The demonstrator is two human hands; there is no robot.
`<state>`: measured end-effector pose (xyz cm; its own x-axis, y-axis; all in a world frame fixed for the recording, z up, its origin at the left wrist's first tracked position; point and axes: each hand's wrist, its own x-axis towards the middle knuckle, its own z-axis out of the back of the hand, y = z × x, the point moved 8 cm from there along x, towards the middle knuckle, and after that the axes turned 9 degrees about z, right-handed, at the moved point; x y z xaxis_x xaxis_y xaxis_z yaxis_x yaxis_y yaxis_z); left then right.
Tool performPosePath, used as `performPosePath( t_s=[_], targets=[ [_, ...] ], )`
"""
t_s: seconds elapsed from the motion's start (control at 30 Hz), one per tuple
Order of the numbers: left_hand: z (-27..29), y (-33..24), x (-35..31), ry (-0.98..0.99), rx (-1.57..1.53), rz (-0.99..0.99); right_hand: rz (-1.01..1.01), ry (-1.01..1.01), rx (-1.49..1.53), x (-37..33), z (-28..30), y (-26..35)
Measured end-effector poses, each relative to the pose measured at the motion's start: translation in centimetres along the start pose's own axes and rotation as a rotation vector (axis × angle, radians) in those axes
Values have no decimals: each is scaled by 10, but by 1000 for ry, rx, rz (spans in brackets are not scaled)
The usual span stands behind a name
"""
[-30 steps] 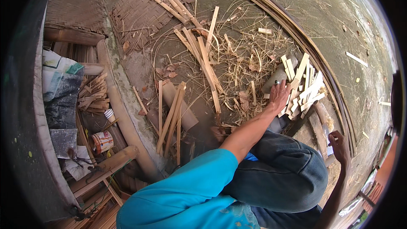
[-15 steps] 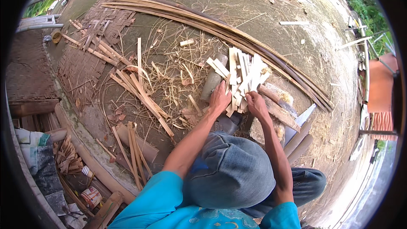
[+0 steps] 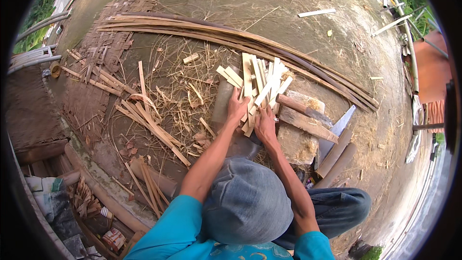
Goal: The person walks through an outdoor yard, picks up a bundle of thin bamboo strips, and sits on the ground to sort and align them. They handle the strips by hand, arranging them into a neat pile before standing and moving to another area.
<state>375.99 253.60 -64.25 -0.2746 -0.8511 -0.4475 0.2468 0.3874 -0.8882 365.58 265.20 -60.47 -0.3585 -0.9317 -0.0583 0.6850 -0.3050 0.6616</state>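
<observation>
A loose bundle of pale, split bamboo strips [image 3: 260, 79] fans out ahead of me, some crossing at angles. My left hand [image 3: 237, 108] grips the near left side of the bundle, thumb against the strips. Close beside it, my right hand [image 3: 265, 123] is closed round the near right end. Both palms and some fingertips are hidden. Just right of the bundle lies a knife with a round wooden handle [image 3: 290, 102], across a pale block [image 3: 294, 148]. A split piece of wood [image 3: 308, 125] rests alongside the knife.
A hand saw [image 3: 342, 121] and bamboo pieces [image 3: 336, 163] lie right of the block. Left of the bundle is a thick bamboo tube [image 3: 223, 101]. Long strips [image 3: 231, 35] stretch across the ground beyond; more strips [image 3: 156, 127] and shavings [image 3: 180, 84] lie left.
My right hand has come left, closer to my left hand, and away from the block. The strips sit a little more gathered. The whole view has shifted slightly.
</observation>
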Motion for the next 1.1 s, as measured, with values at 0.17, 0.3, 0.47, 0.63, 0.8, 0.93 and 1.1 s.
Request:
performPosePath(
  t_s=[0.17, 0.3, 0.47, 0.63, 0.8, 0.93, 1.1],
  targets=[
    [9, 13, -4, 33, -68, 78, 71, 16, 65, -3, -3, 7],
    [34, -3, -57, -47, -20, -35, 39, 34, 35, -3, 13, -22],
    [192, 17, -190, -374, 117, -24, 91, -44, -32, -8, 20, 0],
    [377, 82, -304, -835, 419, 281, 94, -6, 56, -8, 25, 16],
    [454, 193, -391, -810, 973, 624, 68, 35, 76, -12, 20, 17],
    [453, 226, -395, -851, 664, 766, 0, 16, 86, -14, 54, 11],
    [462, 258, -433, -804, 482, 671, -38, 68, 147, -18, 27, 4]
  ],
)
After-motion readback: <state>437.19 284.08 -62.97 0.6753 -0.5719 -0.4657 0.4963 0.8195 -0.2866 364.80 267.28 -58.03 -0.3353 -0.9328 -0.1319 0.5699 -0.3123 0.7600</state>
